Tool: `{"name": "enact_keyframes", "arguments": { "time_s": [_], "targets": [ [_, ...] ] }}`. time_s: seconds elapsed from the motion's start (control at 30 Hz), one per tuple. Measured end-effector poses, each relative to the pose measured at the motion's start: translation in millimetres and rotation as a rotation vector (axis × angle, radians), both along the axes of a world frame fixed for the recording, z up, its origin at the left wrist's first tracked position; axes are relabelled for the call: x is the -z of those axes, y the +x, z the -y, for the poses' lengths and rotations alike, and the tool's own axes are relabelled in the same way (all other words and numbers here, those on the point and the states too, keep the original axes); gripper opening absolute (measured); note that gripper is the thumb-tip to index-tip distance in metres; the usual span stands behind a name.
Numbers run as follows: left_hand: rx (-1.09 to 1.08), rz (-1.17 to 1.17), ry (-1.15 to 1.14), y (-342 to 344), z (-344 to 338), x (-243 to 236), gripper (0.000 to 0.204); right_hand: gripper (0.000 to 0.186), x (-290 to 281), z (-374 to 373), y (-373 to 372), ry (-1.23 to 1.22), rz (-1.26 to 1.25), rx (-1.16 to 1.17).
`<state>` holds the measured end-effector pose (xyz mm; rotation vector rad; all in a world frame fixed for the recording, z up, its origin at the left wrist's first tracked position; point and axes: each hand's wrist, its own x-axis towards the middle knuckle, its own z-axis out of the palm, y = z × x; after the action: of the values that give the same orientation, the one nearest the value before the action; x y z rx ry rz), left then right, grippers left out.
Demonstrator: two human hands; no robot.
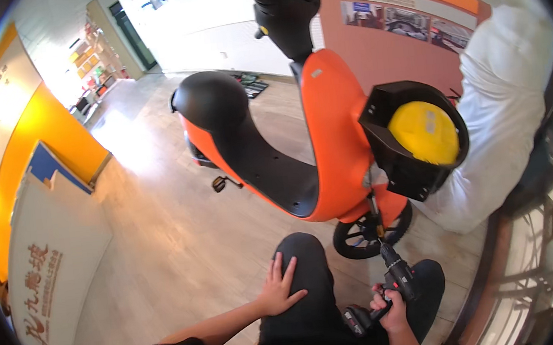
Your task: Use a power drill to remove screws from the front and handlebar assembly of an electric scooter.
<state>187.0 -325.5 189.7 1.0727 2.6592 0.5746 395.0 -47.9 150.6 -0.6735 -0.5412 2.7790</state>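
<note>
An orange scooter with a black seat stands in front of me. Its black front basket holds a yellow round item. My left hand lies with fingers apart on my dark-clothed left knee. My right hand, lower right, grips a black cordless drill, battery at the bottom. The drill points up at the front fork, just above the front wheel; whether its tip touches a fastener is too small to tell.
A white draped cover fills the right, beside dark framing. Curved white and yellow display panels stand at left. Behind are a pink poster wall, shelving and dark objects on the floor.
</note>
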Motion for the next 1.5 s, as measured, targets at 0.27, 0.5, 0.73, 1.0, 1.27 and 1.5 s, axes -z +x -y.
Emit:
{"name": "enact_keyframes", "arguments": {
  "time_s": [0.27,0.5,0.73,1.0,1.27,1.5],
  "targets": [
    [-0.047,0.460,0.061,-52.3,21.6,9.6,0.100,0.033,-22.1,-37.0,-40.0,-0.047,0.358,-0.150],
    [-1.079,1.211,0.538,19.9,151.9,-73.7,0.068,0.019,-100.8,-57.0,-15.5,-0.325,0.450,-0.167],
    [-1.410,0.901,-0.378,314.9,272.7,-111.3,0.090,0.043,-208.5,-129.9,27.4,-0.142,0.503,-0.250],
    [-1.906,0.754,0.085,470.6,181.3,-80.8,0.063,0.023,-309.4,-206.4,-40.3,0.194,0.775,-0.548],
    [-2.055,0.769,0.446,476.1,185.0,-92.5,0.038,0.016,-357.5,-106.6,-195.0,0.035,1.072,-0.947],
    [-1.804,0.891,0.072,447.8,160.9,-196.1,0.032,0.015,-344.6,10.1,-254.2,0.027,1.069,-1.071]
  ]
}}
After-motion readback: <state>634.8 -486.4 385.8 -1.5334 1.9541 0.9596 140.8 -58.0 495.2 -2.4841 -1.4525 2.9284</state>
